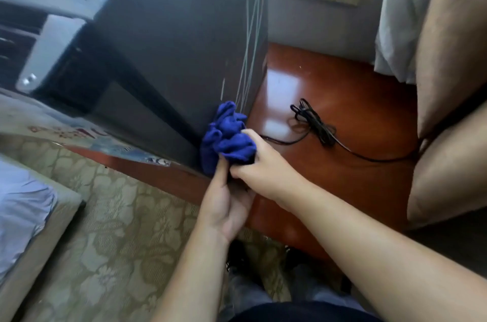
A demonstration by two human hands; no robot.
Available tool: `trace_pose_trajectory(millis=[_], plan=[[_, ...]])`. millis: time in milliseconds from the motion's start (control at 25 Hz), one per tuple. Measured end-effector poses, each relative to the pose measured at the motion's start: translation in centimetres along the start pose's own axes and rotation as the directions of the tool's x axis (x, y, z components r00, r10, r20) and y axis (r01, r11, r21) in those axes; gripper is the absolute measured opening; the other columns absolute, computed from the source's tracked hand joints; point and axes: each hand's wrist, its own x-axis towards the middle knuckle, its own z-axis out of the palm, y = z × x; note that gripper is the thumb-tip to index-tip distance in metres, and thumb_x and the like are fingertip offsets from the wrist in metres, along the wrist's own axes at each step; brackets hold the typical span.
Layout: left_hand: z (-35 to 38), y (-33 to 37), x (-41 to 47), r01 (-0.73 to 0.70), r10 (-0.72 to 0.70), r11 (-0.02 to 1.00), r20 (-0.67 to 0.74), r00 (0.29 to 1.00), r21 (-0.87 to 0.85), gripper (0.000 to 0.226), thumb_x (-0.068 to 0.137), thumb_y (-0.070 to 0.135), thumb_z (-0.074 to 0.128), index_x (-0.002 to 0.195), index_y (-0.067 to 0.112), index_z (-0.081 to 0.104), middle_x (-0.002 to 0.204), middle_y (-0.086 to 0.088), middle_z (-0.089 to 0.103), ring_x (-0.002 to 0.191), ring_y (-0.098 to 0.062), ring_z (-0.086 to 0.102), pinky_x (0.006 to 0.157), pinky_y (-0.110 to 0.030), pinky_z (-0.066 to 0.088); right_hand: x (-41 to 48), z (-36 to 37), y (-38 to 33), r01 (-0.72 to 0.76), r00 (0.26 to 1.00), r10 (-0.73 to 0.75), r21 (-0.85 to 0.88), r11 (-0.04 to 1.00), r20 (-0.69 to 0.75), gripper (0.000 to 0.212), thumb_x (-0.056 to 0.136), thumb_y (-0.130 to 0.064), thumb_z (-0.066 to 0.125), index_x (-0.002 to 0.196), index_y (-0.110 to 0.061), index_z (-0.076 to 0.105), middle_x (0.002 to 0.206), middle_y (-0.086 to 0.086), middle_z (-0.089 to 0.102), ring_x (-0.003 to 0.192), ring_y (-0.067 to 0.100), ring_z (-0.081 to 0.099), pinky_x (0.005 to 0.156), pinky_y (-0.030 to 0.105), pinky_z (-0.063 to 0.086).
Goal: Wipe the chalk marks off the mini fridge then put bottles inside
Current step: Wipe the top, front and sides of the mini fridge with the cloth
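The blue cloth (pixel 226 137) is clamped in the right hand (pixel 254 163); the hold of the left hand (pixel 226 205) cannot be told. Chalk marks (pixel 250 44) are stretched upward above it.

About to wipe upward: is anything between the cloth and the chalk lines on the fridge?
Nothing visible. The blue cloth, gripped by the right hand, is at the fridge's lower corner, just under the chalk lines. The black cable lies apart on the floor.
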Motion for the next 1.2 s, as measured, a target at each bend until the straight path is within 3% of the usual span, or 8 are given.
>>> trace_pose_trajectory(millis=[160, 280, 360, 560, 640, 840, 1080, 1200], plan=[[-1.0, -1.4, 1.9, -0.104, 0.082, 0.990, -0.220, 0.972, -0.094, 0.050, 0.105, 0.020, 0.052, 0.152, 0.004, 0.051, 0.135, -0.019, 0.067, 0.112, -0.025, 0.070, 0.100, -0.036, 0.057, 1.3, -3.7, 0.1, -0.039, 0.981, 0.082, -0.238, 0.970, 0.174, 0.032, 0.075, -0.032, 0.070, 0.101, -0.012, 0.073, 0.101, 0.001, 0.067, 0.091, 0.001, 0.056, 0.079, 0.011, 0.045], [-2.6, -2.3, 4.0, -0.126, 0.088, 0.989, -0.364, 0.927, -0.081, 0.046, 0.105, 0.009, 0.051, 0.150, 0.001, 0.052, 0.124, -0.019, 0.070, 0.103, -0.025, 0.071, 0.090, -0.034, 0.060, 3.4, -3.2, 2.3, -0.064, 0.967, 0.148, -0.368, 0.928, 0.207, 0.020, 0.087, -0.029, 0.073, 0.074, -0.018, 0.061, 0.072, -0.009, 0.059, 0.066, 0.006, 0.052, 0.065, 0.024, 0.042], [-3.6, -2.8, 5.5, -0.120, 0.089, 0.991, -0.416, 0.905, -0.050, 0.043, 0.106, 0.003, 0.048, 0.148, -0.001, 0.053, 0.130, -0.023, 0.068, 0.106, -0.028, 0.070, 0.090, -0.037, 0.061, 5.2, -2.1, 4.3, -0.101, 0.968, 0.197, -0.478, 0.873, 0.156, 0.021, 0.089, -0.029, 0.070, 0.075, -0.017, 0.058, 0.073, -0.005, 0.060, 0.072, 0.017, 0.057, 0.069, 0.031, 0.044], [-5.3, -3.3, 9.3, -0.021, -0.015, 0.998, -0.532, 0.847, -0.061, 0.041, 0.108, 0.001, 0.046, 0.148, -0.002, 0.051, 0.146, -0.028, 0.059, 0.124, -0.036, 0.062, 0.088, -0.039, 0.057, 8.9, -1.7, 6.7, -0.190, 0.950, 0.295, -0.561, 0.806, 0.101, 0.011, 0.089, -0.022, 0.067, 0.082, -0.014, 0.063, 0.085, 0.004, 0.069, 0.090, 0.028, 0.065, 0.077, 0.030, 0.046], [-4.2, -3.4, 10.2, 0.020, -0.084, 0.992, -0.534, 0.841, -0.125, 0.040, 0.109, 0.005, 0.046, 0.148, -0.003, 0.051, 0.141, -0.026, 0.062, 0.127, -0.036, 0.062, 0.085, -0.039, 0.062, 9.8, -2.5, 6.2, -0.178, 0.958, 0.273, -0.573, 0.800, 0.084, 0.008, 0.087, -0.020, 0.066, 0.088, -0.012, 0.068, 0.090, 0.007, 0.075, 0.098, 0.030, 0.069, 0.084, 0.032, 0.051], [1.3, -3.0, 14.7, 0.044, -0.104, 0.988, -0.432, 0.896, -0.148, 0.036, 0.111, 0.012, 0.043, 0.141, 0.000, 0.057, 0.111, -0.020, 0.070, 0.094, -0.028, 0.068, 0.062, -0.031, 0.065, 12.8, -6.1, 3.0, -0.158, 0.987, 0.146, -0.527, 0.835, -0.065, 0.019, 0.086, -0.014, 0.063, 0.101, -0.019, 0.074, 0.105, 0.007, 0.078, 0.109, 0.030, 0.070, 0.096, 0.034, 0.053], [9.6, -1.8, 20.6, 0.035, -0.075, 0.991, -0.323, 0.943, -0.127, 0.041, 0.110, 0.015, 0.046, 0.147, 0.001, 0.055, 0.148, -0.024, 0.059, 0.101, -0.029, 0.066, 0.073, -0.034, 0.059, 17.9, -11.5, -0.7, -0.056, 0.982, -0.056, -0.568, 0.821, -0.178, 0.020, 0.086, -0.007, 0.061, 0.103, -0.008, 0.071, 0.110, 0.012, 0.077, 0.110, 0.033, 0.068, 0.091, 0.033, 0.047], [14.2, -0.6, 22.7, 0.021, -0.053, 0.992, -0.259, 0.965, -0.124, 0.041, 0.110, 0.014, 0.047, 0.148, 0.001, 0.053, 0.145, -0.024, 0.060, 0.084, -0.026, 0.068, 0.053, -0.031, 0.063, 20.4, -14.2, -3.2, -0.040, 0.967, -0.116, -0.585, 0.810, -0.227, 0.015, 0.088, -0.010, 0.059, 0.100, -0.006, 0.068, 0.104, 0.013, 0.076, 0.103, 0.035, 0.068, 0.085, 0.034, 0.045]])
